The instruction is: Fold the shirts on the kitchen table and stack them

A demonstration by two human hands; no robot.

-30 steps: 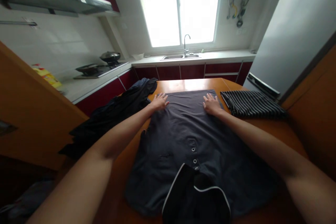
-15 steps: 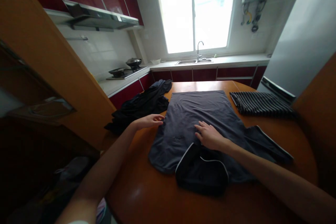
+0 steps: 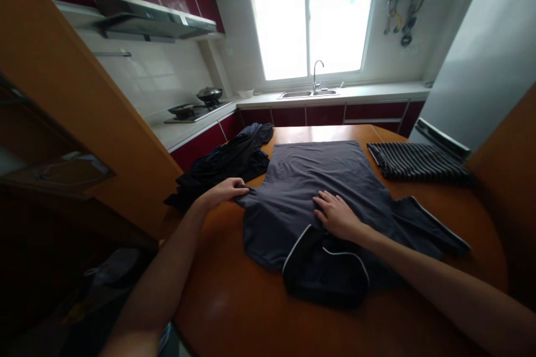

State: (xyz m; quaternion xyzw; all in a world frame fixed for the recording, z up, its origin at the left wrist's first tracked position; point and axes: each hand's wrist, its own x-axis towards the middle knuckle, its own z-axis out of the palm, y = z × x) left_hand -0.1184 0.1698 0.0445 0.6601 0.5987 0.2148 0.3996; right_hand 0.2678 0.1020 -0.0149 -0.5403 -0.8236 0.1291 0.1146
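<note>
Grey shirt (image 3: 322, 164) pinched at one side
My left hand (image 3: 223, 192) grips its edge; my right hand (image 3: 338, 216) rests on it near the collar (image 3: 324, 281), fingers extended. The shirt spreads across the table (image 3: 221, 295).

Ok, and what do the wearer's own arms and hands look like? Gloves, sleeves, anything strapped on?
Left hand and right hand: no gloves. Left arm and right arm: no sleeve shows within the picture. No watch, bracelet, cable or marking visible. Rings and nail polish: too small to tell.
</note>
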